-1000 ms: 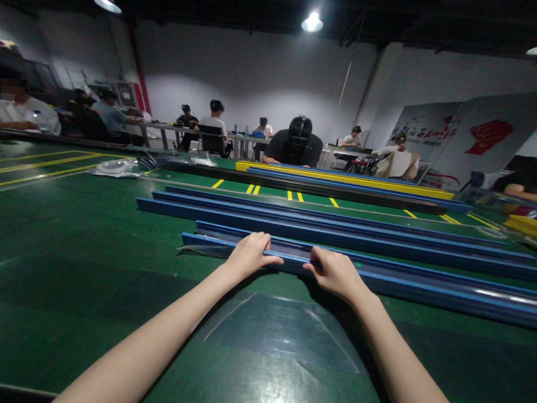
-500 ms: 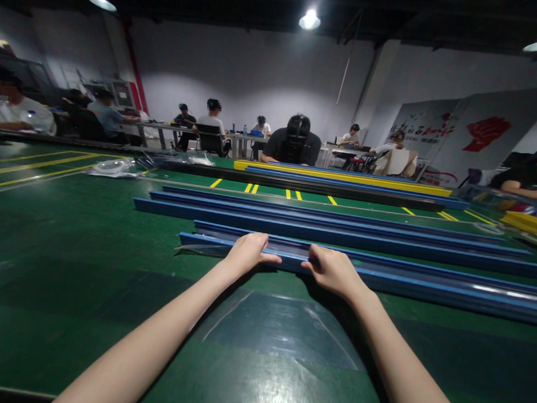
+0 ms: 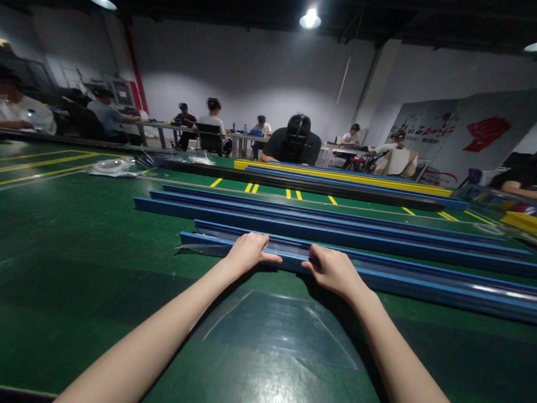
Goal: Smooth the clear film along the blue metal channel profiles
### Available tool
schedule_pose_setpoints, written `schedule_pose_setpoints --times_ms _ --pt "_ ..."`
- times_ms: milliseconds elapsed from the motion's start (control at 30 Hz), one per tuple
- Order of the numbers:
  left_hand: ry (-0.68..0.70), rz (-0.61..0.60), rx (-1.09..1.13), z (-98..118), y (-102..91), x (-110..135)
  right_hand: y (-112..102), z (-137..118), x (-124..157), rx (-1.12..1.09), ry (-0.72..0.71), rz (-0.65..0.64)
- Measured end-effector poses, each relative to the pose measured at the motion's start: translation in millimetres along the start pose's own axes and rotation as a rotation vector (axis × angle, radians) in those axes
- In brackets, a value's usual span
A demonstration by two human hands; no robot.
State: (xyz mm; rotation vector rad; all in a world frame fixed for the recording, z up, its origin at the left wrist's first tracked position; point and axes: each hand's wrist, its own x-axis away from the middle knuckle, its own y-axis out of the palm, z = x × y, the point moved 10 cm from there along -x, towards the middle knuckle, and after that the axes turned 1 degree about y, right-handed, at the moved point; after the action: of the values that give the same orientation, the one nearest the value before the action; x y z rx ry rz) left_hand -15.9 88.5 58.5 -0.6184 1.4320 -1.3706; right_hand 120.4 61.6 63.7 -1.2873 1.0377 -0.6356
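A long blue rail (image 3: 411, 286) lies across the green table (image 3: 66, 253) straight ahead of me, wrapped in clear film. My left hand (image 3: 247, 254) grips its near edge, fingers curled over the top and thumb underneath. My right hand (image 3: 332, 271) holds the same rail a little to the right, fingers over the top. A second blue rail (image 3: 385, 262) lies just behind it, touching.
More blue rails (image 3: 341, 233) lie farther back, with a yellow and blue bundle (image 3: 345, 180) beyond. Crumpled clear film (image 3: 114, 166) sits far left. A person in black (image 3: 296, 144) bends over the far side; other people sit at tables behind and at both sides.
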Motion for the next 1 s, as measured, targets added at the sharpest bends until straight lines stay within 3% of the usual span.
schedule_pose_setpoints --times_ms 1000 --pt "0.065 -0.016 -0.082 3.8 5.8 -1.7 -2.1 -1.0 0.7 -0.007 0.007 -0.010"
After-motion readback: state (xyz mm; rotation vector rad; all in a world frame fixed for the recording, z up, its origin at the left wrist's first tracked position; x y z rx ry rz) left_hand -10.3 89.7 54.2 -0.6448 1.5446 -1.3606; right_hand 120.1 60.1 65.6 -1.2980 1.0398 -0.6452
